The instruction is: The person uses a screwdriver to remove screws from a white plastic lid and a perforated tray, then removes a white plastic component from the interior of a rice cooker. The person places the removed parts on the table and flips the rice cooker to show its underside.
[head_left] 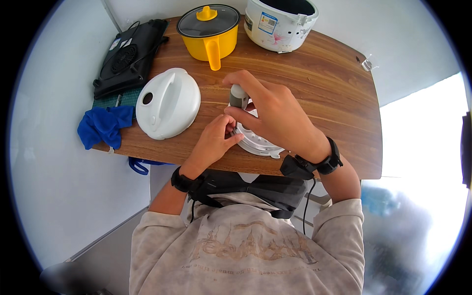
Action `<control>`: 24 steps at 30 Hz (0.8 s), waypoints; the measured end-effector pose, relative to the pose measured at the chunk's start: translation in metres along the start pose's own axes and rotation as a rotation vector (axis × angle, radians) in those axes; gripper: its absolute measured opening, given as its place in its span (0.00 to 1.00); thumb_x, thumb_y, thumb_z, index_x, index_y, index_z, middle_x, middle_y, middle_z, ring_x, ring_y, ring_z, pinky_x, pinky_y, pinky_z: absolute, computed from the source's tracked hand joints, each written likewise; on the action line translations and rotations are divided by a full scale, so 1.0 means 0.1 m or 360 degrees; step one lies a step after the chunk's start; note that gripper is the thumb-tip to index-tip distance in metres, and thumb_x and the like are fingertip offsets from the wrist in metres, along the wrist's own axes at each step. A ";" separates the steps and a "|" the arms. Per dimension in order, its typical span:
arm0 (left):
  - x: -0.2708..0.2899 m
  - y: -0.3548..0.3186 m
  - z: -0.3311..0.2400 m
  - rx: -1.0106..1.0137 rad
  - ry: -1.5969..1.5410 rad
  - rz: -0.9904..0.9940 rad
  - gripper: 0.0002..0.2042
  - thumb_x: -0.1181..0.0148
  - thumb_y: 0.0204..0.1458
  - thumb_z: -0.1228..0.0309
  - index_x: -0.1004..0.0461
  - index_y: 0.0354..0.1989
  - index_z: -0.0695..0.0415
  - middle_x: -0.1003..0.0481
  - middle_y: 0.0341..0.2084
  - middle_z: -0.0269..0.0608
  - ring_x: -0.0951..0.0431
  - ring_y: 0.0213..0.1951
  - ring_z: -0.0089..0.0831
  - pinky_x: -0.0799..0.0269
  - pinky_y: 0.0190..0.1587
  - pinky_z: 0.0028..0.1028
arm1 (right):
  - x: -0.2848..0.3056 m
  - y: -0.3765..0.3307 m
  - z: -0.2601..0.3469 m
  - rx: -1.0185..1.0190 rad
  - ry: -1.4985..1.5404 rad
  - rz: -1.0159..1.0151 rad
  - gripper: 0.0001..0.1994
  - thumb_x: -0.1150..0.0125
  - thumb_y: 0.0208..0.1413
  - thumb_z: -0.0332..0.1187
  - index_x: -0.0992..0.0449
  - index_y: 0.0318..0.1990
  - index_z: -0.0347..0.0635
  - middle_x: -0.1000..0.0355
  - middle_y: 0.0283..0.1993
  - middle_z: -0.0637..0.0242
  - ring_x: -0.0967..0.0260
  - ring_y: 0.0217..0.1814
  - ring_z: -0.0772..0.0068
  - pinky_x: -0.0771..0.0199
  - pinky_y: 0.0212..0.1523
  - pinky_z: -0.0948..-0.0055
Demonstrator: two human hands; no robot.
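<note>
A: Nearest the table edge: left hand [216, 135], fingers curled together, pinching at the rim of the round white plate [258, 142] lying flat on the wooden table [314, 88]. Right hand [275, 115] arched over the plate, fingertips closed around a small grey cylinder [239, 97] held upright above it.

B: Advice for the step?

A: Probably fitting or freeing the cylinder at the plate. Best to keep the plate pinned flat with the left, hold the cylinder straight, turn gently, no forcing. Contact point hidden under the right palm; cannot tell whether seated.

B: Plate close to the edge?

A: Yes, tab nearly overhanging. Risk of sliding off if pushed toward the body.

B: Surroundings, outward?

A: Just left of the hands, white domed lid [168, 103] with a handle, apart from the plate. Beyond it, blue cloth [104, 125] hanging over the left edge and a black flat appliance [130, 56] with cable. Far side: yellow pot [209, 34] with glass lid, handle pointing toward the hands, near the cylinder; white rice cooker [281, 22] at the back, lid off. Small metal piece [367, 64] at the far right corner.
</note>
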State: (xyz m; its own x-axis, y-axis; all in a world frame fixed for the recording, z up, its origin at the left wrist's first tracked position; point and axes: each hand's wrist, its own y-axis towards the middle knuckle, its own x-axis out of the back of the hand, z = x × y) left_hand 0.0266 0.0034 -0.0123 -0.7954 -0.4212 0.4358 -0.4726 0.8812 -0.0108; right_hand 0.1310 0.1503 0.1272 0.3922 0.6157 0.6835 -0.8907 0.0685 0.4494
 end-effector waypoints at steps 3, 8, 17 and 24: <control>0.01 -0.02 -0.05 0.0022 0.0011 -0.0015 0.16 0.29 0.52 0.68 0.31 0.40 0.61 0.28 0.34 0.42 0.28 0.36 0.35 0.28 0.43 0.33 | 0.01 -0.01 -0.04 -0.0049 0.0025 -0.0018 0.18 0.32 0.56 0.30 0.32 0.51 0.42 0.25 0.31 0.56 0.25 0.30 0.50 0.27 0.31 0.60; 0.04 -0.01 -0.13 0.0106 0.0026 0.0018 0.18 0.28 0.51 0.68 0.31 0.42 0.61 0.28 0.33 0.41 0.29 0.36 0.33 0.28 0.43 0.32 | 0.01 -0.02 -0.06 -0.0038 -0.0022 -0.0189 0.18 0.34 0.52 0.26 0.32 0.49 0.41 0.26 0.33 0.55 0.26 0.29 0.52 0.27 0.30 0.61; 0.02 0.00 -0.03 0.0078 -0.0015 -0.0021 0.23 0.28 0.51 0.69 0.36 0.49 0.59 0.29 0.31 0.39 0.28 0.34 0.32 0.27 0.41 0.32 | -0.14 -0.11 -0.30 -0.0105 -0.0237 0.0391 0.05 0.37 0.52 0.32 0.22 0.36 0.44 0.25 0.33 0.57 0.25 0.32 0.53 0.27 0.31 0.57; 0.02 0.00 -0.03 0.0097 -0.0091 0.0009 0.24 0.29 0.51 0.73 0.37 0.51 0.59 0.29 0.32 0.38 0.26 0.35 0.31 0.27 0.43 0.30 | -0.40 -0.21 -0.44 -0.0399 -0.0531 0.0748 0.08 0.33 0.53 0.40 0.18 0.35 0.47 0.22 0.31 0.58 0.23 0.36 0.53 0.24 0.35 0.56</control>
State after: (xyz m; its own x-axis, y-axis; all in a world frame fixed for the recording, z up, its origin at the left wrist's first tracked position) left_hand 0.0259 0.0034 -0.0089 -0.8178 -0.4294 0.3832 -0.4887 0.8698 -0.0685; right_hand 0.1235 0.1590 0.0648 -0.0397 0.3494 0.9361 -0.9963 0.0573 -0.0636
